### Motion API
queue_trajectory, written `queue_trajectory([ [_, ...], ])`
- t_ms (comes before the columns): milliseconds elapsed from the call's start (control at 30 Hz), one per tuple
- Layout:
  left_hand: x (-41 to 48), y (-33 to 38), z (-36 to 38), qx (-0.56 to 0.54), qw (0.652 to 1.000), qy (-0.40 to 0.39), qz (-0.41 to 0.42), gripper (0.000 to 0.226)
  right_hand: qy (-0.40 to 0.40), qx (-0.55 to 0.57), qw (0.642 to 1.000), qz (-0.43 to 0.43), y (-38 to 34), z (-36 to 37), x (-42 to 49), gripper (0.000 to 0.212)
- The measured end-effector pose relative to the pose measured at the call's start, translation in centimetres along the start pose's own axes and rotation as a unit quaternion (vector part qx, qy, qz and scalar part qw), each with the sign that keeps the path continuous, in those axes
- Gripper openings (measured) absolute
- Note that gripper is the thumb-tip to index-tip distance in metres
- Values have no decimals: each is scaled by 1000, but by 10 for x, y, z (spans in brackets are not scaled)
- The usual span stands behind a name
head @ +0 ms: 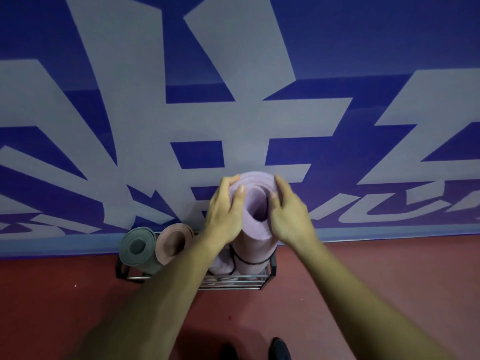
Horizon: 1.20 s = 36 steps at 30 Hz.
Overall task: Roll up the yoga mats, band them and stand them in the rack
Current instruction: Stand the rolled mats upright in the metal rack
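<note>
The lilac yoga mat (255, 203) stood upright at the right end of the wire rack (233, 281), which was against the blue wall (363, 48) on the red floor (363, 294). Both hands were at its top end. The left hand (224, 216) was curled around the left side of the roll, with the thumb lying over the rim, and the right hand (288, 216) pressed on the right side with the fingers bent around it. So each hand was closed on the mat, one against the other. I think they held it this way to keep the roll vertical and tight while its lower end settled between the bars, because a tall soft roll can easily lean or open.

A dark band (250, 261) went around the lower part of the mat, so the banding seemed finished for this one. Next to it, partly hidden behind the left forearm, a paler roll (220, 263) was also in the rack. More to the left, a pink mat (172, 242) and a grey-green mat (136, 248) stood in the same rack and leaned a little. Probably the lilac mat needed only a last straightening.
</note>
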State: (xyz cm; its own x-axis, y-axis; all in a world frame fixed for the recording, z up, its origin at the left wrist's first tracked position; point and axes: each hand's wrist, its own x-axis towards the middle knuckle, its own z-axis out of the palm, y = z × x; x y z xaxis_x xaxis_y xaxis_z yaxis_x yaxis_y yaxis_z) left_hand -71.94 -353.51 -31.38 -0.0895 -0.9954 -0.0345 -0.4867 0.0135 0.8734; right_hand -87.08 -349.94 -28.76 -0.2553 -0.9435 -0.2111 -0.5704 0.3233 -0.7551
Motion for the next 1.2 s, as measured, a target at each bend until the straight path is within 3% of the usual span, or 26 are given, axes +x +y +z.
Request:
queue_trajectory([
  [133, 4, -24, 10, -12, 1000, -17, 12, 32, 29, 28, 999, 12, 23, 22, 4, 49],
  [600, 4, -83, 39, -5, 999, -34, 2, 34, 3, 61, 998, 29, 67, 52, 17, 47],
  [1000, 14, -133, 68, 124, 992, -20, -11, 62, -7, 50, 997, 54, 111, 93, 41, 47],
  [1200, 17, -163, 84, 179, 983, -14, -33, 60, -12, 59, 996, 72, 134, 117, 48, 49],
])
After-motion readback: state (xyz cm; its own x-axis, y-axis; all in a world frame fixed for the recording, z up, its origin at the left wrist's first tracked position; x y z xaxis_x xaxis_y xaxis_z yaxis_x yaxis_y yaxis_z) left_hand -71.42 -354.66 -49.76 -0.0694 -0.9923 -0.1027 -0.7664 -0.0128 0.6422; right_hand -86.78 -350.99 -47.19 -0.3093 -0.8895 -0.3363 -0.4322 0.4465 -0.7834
